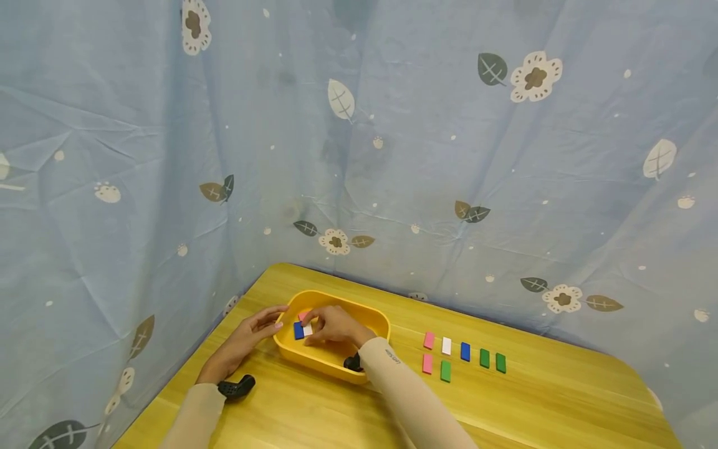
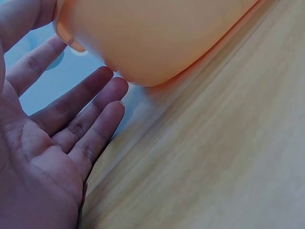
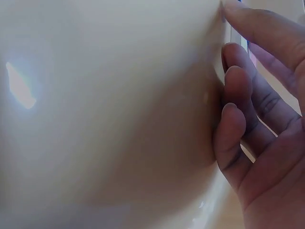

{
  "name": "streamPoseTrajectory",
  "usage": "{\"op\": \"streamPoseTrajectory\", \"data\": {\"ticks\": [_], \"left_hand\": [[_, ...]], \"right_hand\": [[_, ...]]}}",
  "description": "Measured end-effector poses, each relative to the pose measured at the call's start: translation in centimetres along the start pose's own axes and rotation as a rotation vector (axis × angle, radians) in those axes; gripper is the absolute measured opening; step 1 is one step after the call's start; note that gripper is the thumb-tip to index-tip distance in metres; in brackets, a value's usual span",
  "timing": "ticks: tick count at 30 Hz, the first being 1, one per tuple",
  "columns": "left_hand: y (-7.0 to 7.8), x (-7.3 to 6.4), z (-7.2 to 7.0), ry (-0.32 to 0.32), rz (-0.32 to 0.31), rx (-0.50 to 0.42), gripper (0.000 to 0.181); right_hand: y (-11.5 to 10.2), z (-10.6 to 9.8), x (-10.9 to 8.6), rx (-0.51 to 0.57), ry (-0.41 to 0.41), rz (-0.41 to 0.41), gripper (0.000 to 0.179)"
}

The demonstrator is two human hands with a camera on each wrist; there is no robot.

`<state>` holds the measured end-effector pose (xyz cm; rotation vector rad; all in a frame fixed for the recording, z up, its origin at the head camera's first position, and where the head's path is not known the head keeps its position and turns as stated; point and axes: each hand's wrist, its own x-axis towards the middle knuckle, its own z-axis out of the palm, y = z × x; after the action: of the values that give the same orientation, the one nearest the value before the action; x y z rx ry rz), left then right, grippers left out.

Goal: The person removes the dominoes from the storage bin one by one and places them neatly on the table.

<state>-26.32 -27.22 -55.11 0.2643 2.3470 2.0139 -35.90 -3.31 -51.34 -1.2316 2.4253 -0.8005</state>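
Observation:
My left hand (image 1: 249, 337) is at the left end of a yellow plastic basin (image 1: 331, 369), its thumb and index fingertip at the rim. In the left wrist view its other fingers stretch out beside the basin's outer wall (image 2: 157, 38). Reaching down inside the basin, my right hand (image 1: 336, 325) pinches a small white tile (image 1: 307, 330) between thumb and index finger. Right beside it lies a blue tile (image 1: 298, 331), with a pink tile (image 1: 303, 316) behind, partly covered by the fingers. In the right wrist view the curled lower fingers (image 3: 236, 83) are close to the basin floor.
Right of the basin, tiles lie in two rows on the wooden table (image 1: 561, 386): pink (image 1: 429, 340), white (image 1: 446, 346), blue (image 1: 465, 352) and green (image 1: 485, 358) ones among them. Black wrist devices (image 1: 237, 388) sit at both wrists. A patterned blue curtain (image 1: 404, 156) hangs behind.

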Motion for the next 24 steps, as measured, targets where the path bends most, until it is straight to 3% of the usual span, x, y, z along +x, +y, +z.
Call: {"op": "streamPoseTrajectory", "data": {"ticks": [4,11,24], "left_hand": [[-0.21,-0.06,-0.08,-0.009,-0.004,-0.005,0.044],[0.20,-0.17,-0.13,0.006,0.013,0.010,0.044],[-0.10,-0.05,-0.19,0.003,-0.008,-0.020,0.044]], "right_hand": [[0.21,0.18,0.01,0.019,-0.014,0.000,0.037],[0.16,0.10,0.32,-0.008,0.015,0.027,0.050],[0.11,0.16,0.27,0.003,0.024,0.081,0.043]]}}
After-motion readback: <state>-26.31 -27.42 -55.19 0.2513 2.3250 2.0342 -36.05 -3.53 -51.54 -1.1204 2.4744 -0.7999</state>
